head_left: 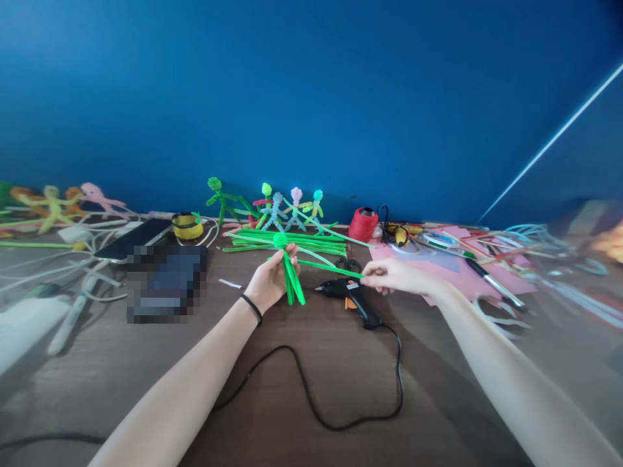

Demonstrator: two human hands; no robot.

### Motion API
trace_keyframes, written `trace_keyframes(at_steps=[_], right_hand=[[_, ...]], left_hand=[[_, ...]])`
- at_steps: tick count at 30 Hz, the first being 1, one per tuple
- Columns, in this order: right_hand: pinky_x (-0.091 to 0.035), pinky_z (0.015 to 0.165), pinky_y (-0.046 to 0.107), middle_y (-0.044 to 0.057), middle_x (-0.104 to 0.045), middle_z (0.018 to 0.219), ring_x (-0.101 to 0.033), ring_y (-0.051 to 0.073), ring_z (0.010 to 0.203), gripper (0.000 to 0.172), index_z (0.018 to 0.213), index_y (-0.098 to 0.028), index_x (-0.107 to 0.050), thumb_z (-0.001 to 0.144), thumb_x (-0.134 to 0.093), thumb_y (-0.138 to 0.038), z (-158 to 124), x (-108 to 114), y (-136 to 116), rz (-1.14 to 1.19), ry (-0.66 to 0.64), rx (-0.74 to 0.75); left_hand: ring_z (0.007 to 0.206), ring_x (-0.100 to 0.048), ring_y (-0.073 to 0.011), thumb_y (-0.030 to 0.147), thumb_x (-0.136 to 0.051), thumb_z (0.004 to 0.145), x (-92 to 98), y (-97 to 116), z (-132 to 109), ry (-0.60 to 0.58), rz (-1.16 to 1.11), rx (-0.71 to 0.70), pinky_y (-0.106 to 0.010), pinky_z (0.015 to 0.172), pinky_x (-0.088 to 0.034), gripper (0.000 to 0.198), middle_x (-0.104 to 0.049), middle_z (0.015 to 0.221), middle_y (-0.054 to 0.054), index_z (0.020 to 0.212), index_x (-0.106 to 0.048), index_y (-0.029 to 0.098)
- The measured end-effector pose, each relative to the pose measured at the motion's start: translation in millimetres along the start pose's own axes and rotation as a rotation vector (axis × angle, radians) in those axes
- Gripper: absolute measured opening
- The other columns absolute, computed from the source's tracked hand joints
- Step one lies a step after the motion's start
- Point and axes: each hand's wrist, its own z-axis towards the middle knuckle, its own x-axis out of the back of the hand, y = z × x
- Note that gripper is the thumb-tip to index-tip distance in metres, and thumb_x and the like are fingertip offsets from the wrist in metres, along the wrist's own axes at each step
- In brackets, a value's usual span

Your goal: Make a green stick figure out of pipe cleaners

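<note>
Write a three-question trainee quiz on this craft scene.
1. True or false: the left hand holds a green figure.
2. Which tool lies on the table by the right hand? A stapler, B glue gun, C drill.
3. What colour is the stem that the right hand pinches?
Key: 1 true; 2 B; 3 green.
</note>
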Motion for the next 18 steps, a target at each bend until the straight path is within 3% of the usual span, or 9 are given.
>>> trace_keyframes(at_steps=[3, 5, 6, 8, 14, 18], right_hand=[[-0.036, 0.046, 0.023, 0.000, -0.057, 0.063, -0.051, 0.012, 0.048, 0.046, 0.094, -0.019, -0.042, 0.066, -0.053, -0.054, -9, -18, -3, -0.028, -0.028, -0.073], [-0.033, 0.045, 0.022, -0.002, -0.054, 0.061, -0.049, 0.012, 0.045, 0.050, 0.097, -0.020, -0.039, 0.063, -0.058, -0.051, -12, -32, -6, -0.140, 0.085, -0.060], [-0.033, 0.046, 0.022, -0.002, -0.053, 0.061, -0.049, 0.012, 0.047, 0.047, 0.095, -0.020, -0.039, 0.063, -0.059, -0.048, -12, -39, -7, -0.186, 0.178, -0.031], [-0.033, 0.048, 0.022, -0.002, -0.053, 0.062, -0.049, 0.013, 0.050, 0.041, 0.093, -0.021, -0.039, 0.065, -0.057, -0.046, -8, -49, -11, -0.208, 0.246, 0.034], [-0.035, 0.051, 0.023, -0.003, -0.052, 0.063, -0.050, 0.013, 0.051, 0.034, 0.085, -0.022, -0.038, 0.066, -0.055, -0.045, 26, -66, -26, -0.070, 0.371, 0.097], [-0.036, 0.049, 0.024, -0.004, -0.049, 0.057, -0.049, 0.015, 0.050, 0.036, 0.080, -0.023, -0.038, 0.064, -0.054, -0.050, 53, -78, -38, 0.002, 0.425, 0.136]], left_hand=[[0.059, -0.057, -0.0079, 0.014, -0.045, 0.080, 0.5, 0, 1, -0.027, -0.025, 0.012, -0.024, 0.066, -0.049, 0.016, -0.063, 0.075, -0.003, 0.081, -0.060, 0.011], [0.059, -0.057, -0.0080, 0.014, -0.044, 0.080, -0.8, 1, 1, -0.060, -0.025, 0.032, -0.024, 0.066, -0.049, 0.016, -0.061, 0.072, -0.003, 0.082, -0.059, 0.010], [0.058, -0.057, -0.0080, 0.015, -0.044, 0.080, -2.4, 2, 0, -0.069, -0.023, 0.036, -0.024, 0.066, -0.049, 0.016, -0.061, 0.072, -0.003, 0.083, -0.059, 0.011], [0.058, -0.057, -0.0078, 0.015, -0.043, 0.081, -7.9, 4, -2, -0.078, -0.033, 0.039, -0.024, 0.066, -0.049, 0.016, -0.060, 0.071, -0.003, 0.084, -0.058, 0.011], [0.053, -0.055, -0.0053, 0.016, -0.039, 0.083, -31.2, 7, -13, -0.136, -0.117, 0.077, -0.019, 0.062, -0.048, 0.017, -0.057, 0.066, -0.001, 0.080, -0.056, 0.013], [0.050, -0.054, -0.0047, 0.015, -0.041, 0.082, -34.5, 6, -15, -0.133, -0.085, 0.102, -0.019, 0.060, -0.048, 0.015, -0.056, 0.063, 0.000, 0.080, -0.055, 0.013]])
